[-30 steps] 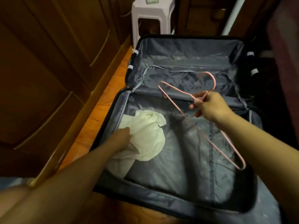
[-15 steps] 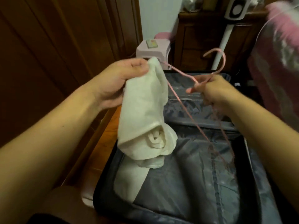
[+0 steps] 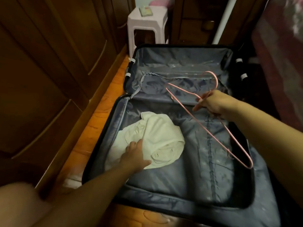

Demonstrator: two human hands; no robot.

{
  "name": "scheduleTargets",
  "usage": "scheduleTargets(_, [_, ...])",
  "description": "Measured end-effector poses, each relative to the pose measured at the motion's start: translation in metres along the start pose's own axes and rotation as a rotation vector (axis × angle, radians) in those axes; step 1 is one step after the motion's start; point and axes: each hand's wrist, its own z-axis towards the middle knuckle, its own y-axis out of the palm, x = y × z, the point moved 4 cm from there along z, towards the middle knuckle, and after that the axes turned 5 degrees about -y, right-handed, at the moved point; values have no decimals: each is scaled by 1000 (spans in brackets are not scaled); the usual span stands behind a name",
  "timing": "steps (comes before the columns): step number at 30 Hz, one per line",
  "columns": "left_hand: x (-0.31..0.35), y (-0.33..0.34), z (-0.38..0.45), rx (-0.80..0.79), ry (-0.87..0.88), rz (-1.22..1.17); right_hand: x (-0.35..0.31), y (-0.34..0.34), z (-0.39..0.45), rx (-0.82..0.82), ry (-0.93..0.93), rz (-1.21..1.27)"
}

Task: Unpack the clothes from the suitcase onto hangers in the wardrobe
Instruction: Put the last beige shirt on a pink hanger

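Head view: the left hand (image 3: 136,157) rests on one crumpled white garment (image 3: 157,140) in the near-left part of the open suitcase (image 3: 188,196), fingers hidden in folds, grip unclear. Grey lining lies bare to its right. Farther on, the right hand (image 3: 213,104) pinches one pink wire hanger (image 3: 211,135), long axis near-right to far-left. Wardrobe (image 3: 49,79) flanks left; one stool (image 3: 147,25) beyond.

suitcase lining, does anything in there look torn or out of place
Yes. In the suitcase, the far half's grey divider flap hangs loose, its zip edge wavy and peeled from the left corner. The white garment lies crumpled, not folded.
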Motion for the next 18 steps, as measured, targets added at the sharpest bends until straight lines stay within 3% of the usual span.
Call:
scheduleTargets(2, [9,7,6,179,46,168,4,0,-3,8,-3,41])
scheduleTargets(5, [20,10,15,360,29,249,3,-4,-6,27,-7,103])
scheduleTargets(8, [33,-24,7,530,118,279,0,-13,-4,-6,-25,123])
scheduleTargets(13, [41,-180,-43,736,191,-189,-30,-40,7,21,-25,173])
scheduleTargets(16, [58,-270,-93,535,373,-870,-64,-45,10,6,-66,198])
scheduleTargets(18, [66,-318,-126,432,469,-1049,-93,-41,5,-24,-152,235])
